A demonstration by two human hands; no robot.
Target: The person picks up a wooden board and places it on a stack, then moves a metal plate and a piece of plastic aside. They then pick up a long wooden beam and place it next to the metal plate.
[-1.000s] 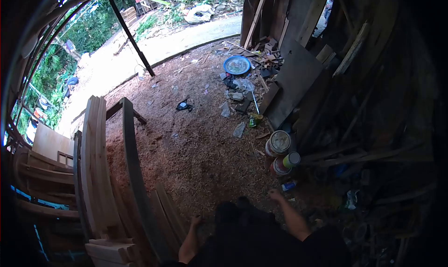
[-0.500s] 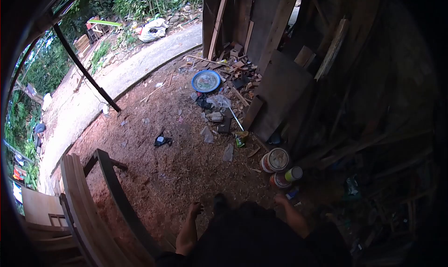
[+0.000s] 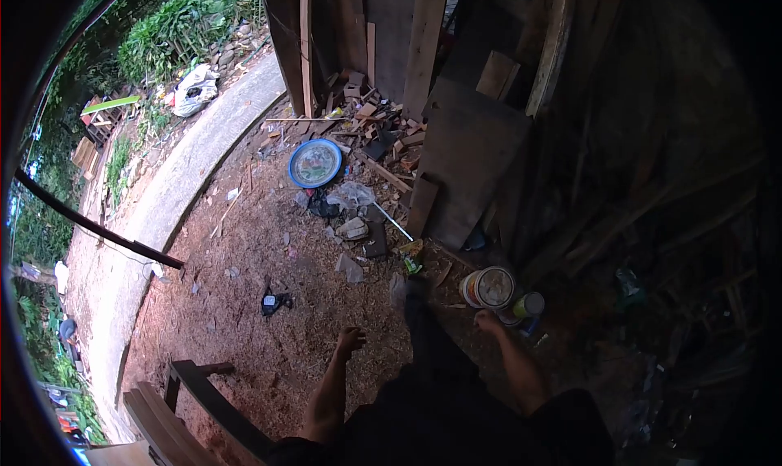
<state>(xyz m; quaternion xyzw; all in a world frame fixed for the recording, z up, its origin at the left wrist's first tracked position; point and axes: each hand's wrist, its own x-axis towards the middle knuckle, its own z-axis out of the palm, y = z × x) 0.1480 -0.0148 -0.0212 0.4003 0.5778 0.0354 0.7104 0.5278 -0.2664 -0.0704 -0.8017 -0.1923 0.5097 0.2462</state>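
My left hand (image 3: 351,341) hangs over the sawdust-strewn ground in front of me, its fingers loosely bent and a little apart, with nothing in it. To the right, my right hand (image 3: 489,323) hangs with its fingers loosely bent, and no object shows in it. In this view it overlaps the lower edge of a lidded paint bucket (image 3: 495,287). Beside that bucket stands a smaller can with a pale lid (image 3: 533,304). My dark-clothed leg (image 3: 423,319) reaches forward between the hands.
A blue-rimmed round tray (image 3: 315,164) lies near a pile of wood offcuts (image 3: 379,124). Boards (image 3: 472,156) lean at the right. A dark post (image 3: 98,226) stands left, beside a concrete path (image 3: 191,156). Timber planks (image 3: 175,425) rest at lower left. Plastic scraps (image 3: 350,268) litter the ground.
The view has moved forward and turned, so the planks slide down-left and the buckets sit closer to my right hand. My leg has swung forward into view.
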